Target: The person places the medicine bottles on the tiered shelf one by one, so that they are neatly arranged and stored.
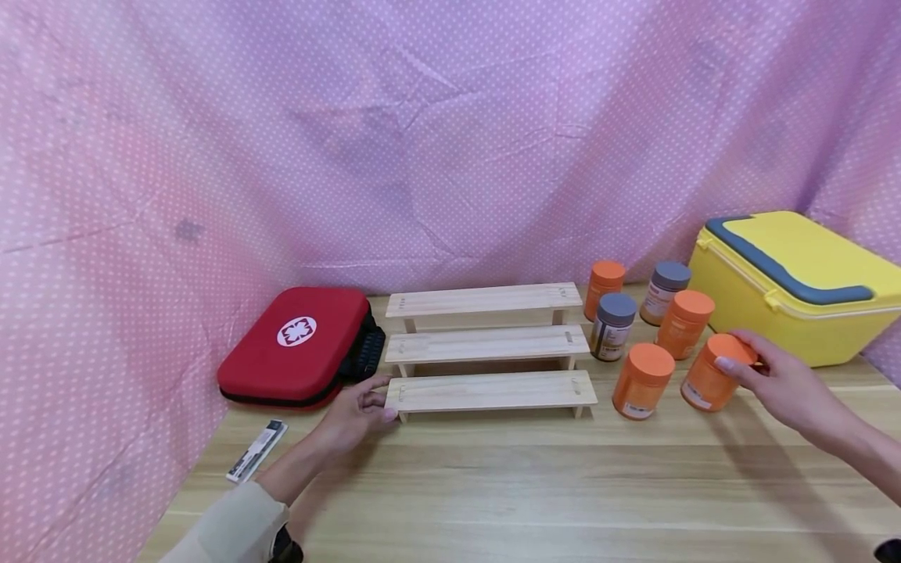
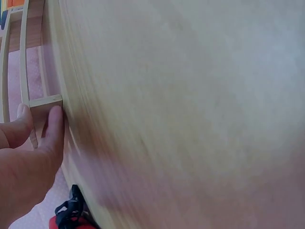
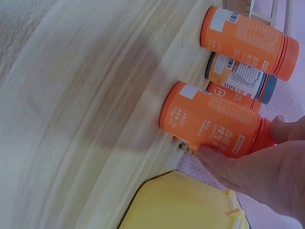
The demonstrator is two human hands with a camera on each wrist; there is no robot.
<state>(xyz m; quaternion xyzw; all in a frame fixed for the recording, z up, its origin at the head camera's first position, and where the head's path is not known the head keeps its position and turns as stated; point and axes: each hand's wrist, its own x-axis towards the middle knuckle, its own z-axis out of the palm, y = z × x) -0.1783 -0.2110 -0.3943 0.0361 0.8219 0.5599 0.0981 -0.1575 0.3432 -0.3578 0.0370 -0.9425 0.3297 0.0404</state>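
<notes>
A stepped wooden display rack (image 1: 486,393) with three narrow shelves stands on the wood-grain table. My left hand (image 1: 352,418) is at the left end of the lowest shelf; in the left wrist view its thumb and a finger (image 2: 56,125) pinch the rack's end by the leg. To the right, my right hand (image 1: 791,391) grips an orange supplement jar (image 1: 707,379) with an orange lid, thumb in front and fingers behind. The jar is upright, on or just above the table; I cannot tell which. Beside it, apart, stands another orange jar (image 1: 642,383).
Behind these stand more orange jars (image 1: 686,324) and two grey-lidded jars (image 1: 611,328). A yellow storage box (image 1: 795,289) with a grey handle sits at the right. On the left are a red first-aid case (image 1: 292,344), a black item (image 1: 366,352) and a small flat packet (image 1: 256,451).
</notes>
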